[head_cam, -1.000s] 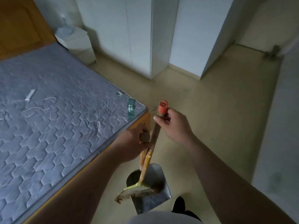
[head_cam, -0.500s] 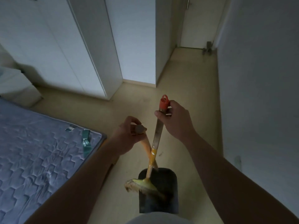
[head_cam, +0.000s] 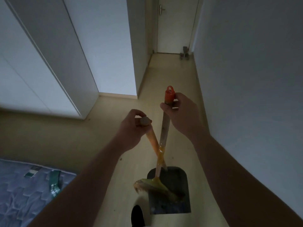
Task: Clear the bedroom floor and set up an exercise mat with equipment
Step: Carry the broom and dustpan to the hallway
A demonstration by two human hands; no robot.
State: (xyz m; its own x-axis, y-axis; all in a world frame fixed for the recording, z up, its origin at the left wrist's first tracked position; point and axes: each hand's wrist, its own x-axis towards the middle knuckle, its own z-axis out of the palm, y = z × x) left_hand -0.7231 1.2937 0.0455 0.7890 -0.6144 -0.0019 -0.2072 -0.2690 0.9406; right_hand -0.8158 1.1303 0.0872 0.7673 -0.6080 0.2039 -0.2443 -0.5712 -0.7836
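Two cleaning tools, both hand-held, handles crossed mid-length over the floor [head_cam: 172, 76].

Item 1 — broom [head_cam: 164, 128]: pale wooden shaft, red cap [head_cam: 169, 94] with a hanging loop at the top, yellowish bristle head [head_cam: 155, 185] at the bottom. The right hand [head_cam: 182, 115] gripped the shaft just under the cap, fingers wrapped round it. The bristle head lay across the front of the dustpan; whether it touched the pan could not be told.

Item 2 — dustpan [head_cam: 177, 176]: dark grey pan with a long orange handle [head_cam: 151, 140] slanting up and to the left. The left hand [head_cam: 131, 130] was clenched round the top of that handle, its rounded end showing above the fingers. The pan was low, near the floor, just beside a dark shoe [head_cam: 138, 215] at the bottom edge.

Surroundings: a quilted grey mattress [head_cam: 24, 194], corner only, at lower left; white wardrobe doors [head_cam: 49, 46] on the left; a plain wall [head_cam: 246, 63] on the right; a closed door [head_cam: 173, 25] at the far end of the passage, with a small grey object [head_cam: 185, 53] on the floor beside it — too small to identify.
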